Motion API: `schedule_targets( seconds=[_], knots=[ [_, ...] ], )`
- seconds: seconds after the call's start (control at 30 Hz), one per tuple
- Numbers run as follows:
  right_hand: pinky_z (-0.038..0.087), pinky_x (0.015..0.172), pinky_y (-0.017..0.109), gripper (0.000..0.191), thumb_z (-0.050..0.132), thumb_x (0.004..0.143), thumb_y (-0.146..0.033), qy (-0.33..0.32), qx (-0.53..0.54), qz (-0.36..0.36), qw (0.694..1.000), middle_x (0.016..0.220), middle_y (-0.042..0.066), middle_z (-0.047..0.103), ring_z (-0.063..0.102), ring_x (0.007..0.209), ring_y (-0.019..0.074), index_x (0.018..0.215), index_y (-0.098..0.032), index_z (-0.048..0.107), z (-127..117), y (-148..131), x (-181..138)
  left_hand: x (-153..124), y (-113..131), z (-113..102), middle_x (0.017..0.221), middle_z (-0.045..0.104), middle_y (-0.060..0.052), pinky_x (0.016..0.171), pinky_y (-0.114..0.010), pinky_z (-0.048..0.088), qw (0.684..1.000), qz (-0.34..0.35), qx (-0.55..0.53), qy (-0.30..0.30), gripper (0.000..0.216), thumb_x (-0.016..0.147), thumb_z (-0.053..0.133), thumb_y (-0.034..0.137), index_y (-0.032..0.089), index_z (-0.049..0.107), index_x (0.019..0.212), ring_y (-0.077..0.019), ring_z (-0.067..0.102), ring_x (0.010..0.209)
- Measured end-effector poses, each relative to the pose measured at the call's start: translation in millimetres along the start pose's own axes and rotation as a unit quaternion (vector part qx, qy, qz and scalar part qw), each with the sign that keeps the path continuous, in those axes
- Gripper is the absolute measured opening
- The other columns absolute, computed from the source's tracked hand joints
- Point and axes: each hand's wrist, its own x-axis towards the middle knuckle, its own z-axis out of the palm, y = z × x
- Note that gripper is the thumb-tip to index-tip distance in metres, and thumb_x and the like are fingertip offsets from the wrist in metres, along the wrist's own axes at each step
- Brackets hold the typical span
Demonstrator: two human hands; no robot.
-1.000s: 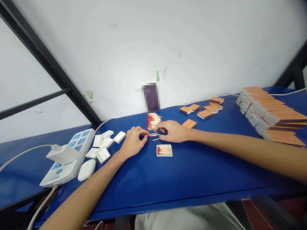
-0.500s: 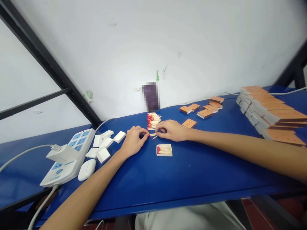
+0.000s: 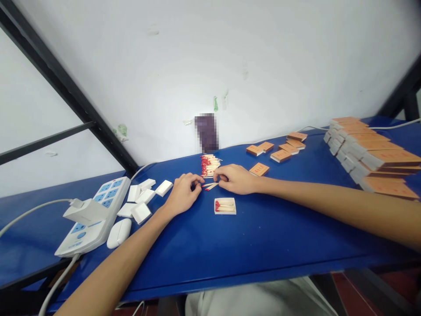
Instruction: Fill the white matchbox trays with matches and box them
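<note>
My left hand (image 3: 184, 192) rests on the blue table with thumb and index fingertip slightly apart, close to the red heads of a few matches (image 3: 210, 186). My right hand (image 3: 235, 179) has its fingers curled at the plain ends of these matches, which fan out leftward from its fingertips. Just behind lies a pile of red-headed matches (image 3: 210, 166). In front of both hands sits a white matchbox tray (image 3: 225, 213), partly filled with matches (image 3: 226, 205), heads to the left.
White matchbox trays (image 3: 142, 213) lie at left beside a white earbud case (image 3: 119, 233) and a power strip (image 3: 113, 186) with a plugged-in charger (image 3: 87, 212). Orange matchboxes (image 3: 281, 155) lie at back right; stacked matchboxes (image 3: 381, 153) stand further right. A pixelated dark object (image 3: 207, 133) leans against the wall.
My left thumb and index finger have parted from the match heads. The matches between my hands now spread in a small fan. My right fingers have shifted slightly right.
</note>
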Motion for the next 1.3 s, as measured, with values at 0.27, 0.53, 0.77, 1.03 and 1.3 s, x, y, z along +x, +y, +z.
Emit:
schedule_targets(
  seconds=[0.27, 0.53, 0.77, 1.03, 1.3],
  knots=[
    [0.026, 0.059, 0.024, 0.007, 0.053, 0.075, -0.020, -0.002, -0.015, 0.009, 1.000, 0.071, -0.003, 0.057, 0.046, 0.062, 0.0106, 0.080, -0.020, 0.058, 0, -1, -1, 0, 1, -1, 0.084, 0.062, -0.002, 0.076, -0.033, 0.043, 1.000, 0.016, 0.007, -0.006, 0.016, 0.086, 0.052, 0.024, 0.023, 0.067, 0.089, -0.0187, 0.056, 0.083],
    [0.026, 0.059, 0.024, 0.004, 0.055, 0.075, -0.024, -0.003, -0.004, -0.008, 1.000, 0.070, -0.003, 0.055, 0.046, 0.062, 0.0102, 0.075, -0.020, 0.056, 0, 1, -1, -2, 2, -1, 0.084, 0.061, -0.001, 0.077, -0.033, 0.042, 1.000, 0.023, -0.002, -0.011, 0.014, 0.086, 0.053, 0.025, 0.023, 0.067, 0.090, -0.0185, 0.056, 0.083],
    [0.027, 0.060, 0.024, 0.005, 0.057, 0.075, -0.024, -0.010, 0.004, -0.022, 1.000, 0.069, -0.003, 0.055, 0.047, 0.062, 0.0105, 0.073, -0.019, 0.057, -1, 0, -2, -3, 4, -2, 0.085, 0.060, -0.002, 0.078, -0.034, 0.042, 0.999, 0.034, -0.013, -0.021, 0.015, 0.088, 0.052, 0.026, 0.024, 0.067, 0.090, -0.0188, 0.055, 0.084],
    [0.026, 0.059, 0.024, 0.008, 0.052, 0.078, -0.022, 0.004, 0.011, -0.026, 1.000, 0.066, -0.003, 0.053, 0.043, 0.060, 0.0100, 0.071, -0.019, 0.053, 0, -1, -2, -4, 6, -2, 0.089, 0.059, -0.002, 0.081, -0.035, 0.042, 0.999, 0.035, -0.015, -0.017, 0.016, 0.087, 0.051, 0.023, 0.024, 0.065, 0.094, -0.0193, 0.055, 0.088],
    [0.025, 0.058, 0.023, 0.015, 0.050, 0.075, -0.014, 0.001, 0.014, -0.025, 1.000, 0.067, -0.004, 0.053, 0.045, 0.061, 0.0104, 0.084, -0.020, 0.059, 1, 1, -1, -5, 10, -2, 0.091, 0.059, -0.002, 0.084, -0.038, 0.040, 0.999, 0.028, 0.008, -0.026, 0.017, 0.083, 0.053, 0.024, 0.025, 0.064, 0.097, -0.0212, 0.054, 0.091]
  ],
)
